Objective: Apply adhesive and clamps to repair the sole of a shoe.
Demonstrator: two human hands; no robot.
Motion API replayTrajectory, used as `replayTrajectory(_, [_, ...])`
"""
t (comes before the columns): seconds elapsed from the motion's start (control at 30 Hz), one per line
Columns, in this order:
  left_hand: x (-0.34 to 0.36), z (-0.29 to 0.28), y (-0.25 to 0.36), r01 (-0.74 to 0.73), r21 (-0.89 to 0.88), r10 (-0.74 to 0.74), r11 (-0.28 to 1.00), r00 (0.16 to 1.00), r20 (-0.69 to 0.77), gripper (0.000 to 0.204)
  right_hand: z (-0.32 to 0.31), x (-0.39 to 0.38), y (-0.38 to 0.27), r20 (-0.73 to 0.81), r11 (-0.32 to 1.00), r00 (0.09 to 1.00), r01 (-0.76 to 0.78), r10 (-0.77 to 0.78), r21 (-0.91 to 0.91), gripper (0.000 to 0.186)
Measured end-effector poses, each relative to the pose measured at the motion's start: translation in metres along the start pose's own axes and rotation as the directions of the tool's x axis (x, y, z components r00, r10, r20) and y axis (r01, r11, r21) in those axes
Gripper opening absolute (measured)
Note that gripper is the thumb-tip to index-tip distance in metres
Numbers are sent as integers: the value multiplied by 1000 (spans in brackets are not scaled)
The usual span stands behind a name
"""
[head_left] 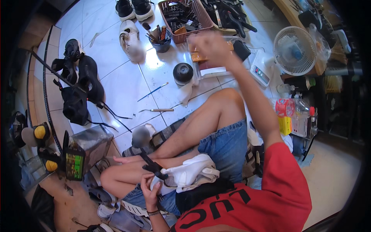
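Observation:
A white sneaker (191,172) lies across my lap, its grey inside partly showing. My left hand (148,189) grips it at its left end, thumb and fingers bent around the edge. Just above those fingers a black clamp (154,166) sits on the same end of the shoe. My right hand (212,48) is stretched far forward and smeared by motion, so its fingers and anything in them are unclear. It hovers over some orange boxes (199,57), close to the front of a pink basket (179,36) full of black clips.
Black shoes (91,77) stand at the left, a worn white shoe (131,40) beyond. A black cup of tools (160,42), a dark round-topped container (182,73), a brush (153,92) and a thin tool (156,110) are on the tiles. A white fan (295,50) stands right.

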State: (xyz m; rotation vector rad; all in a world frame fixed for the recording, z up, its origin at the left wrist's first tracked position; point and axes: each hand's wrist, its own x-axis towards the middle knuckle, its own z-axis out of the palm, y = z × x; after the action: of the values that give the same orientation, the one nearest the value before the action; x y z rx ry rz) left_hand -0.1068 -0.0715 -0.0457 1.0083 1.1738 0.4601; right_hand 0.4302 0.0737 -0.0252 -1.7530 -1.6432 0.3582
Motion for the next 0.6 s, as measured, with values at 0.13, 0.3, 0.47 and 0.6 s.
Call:
replayTrajectory(0.13, [17,13,16,52,-22,-51,998,999,17,44,-28,104,117,-85,749,913,-378,400,-544,38])
replayTrajectory(0.3, [23,20,26,79,-30,-79,996,997,-1,43,1,127,212,-81,494,957,-215,278,-842,30])
replayTrajectory(0.47, [14,15,19,73,-41,-73,996,997,-11,43,-32,106,183,-88,885,959,-281,268,-370,24])
replayTrajectory(0.6, [9,7,2,29,1,-29,1000,998,-57,44,-79,35,55,85,719,855,-480,511,503,9])
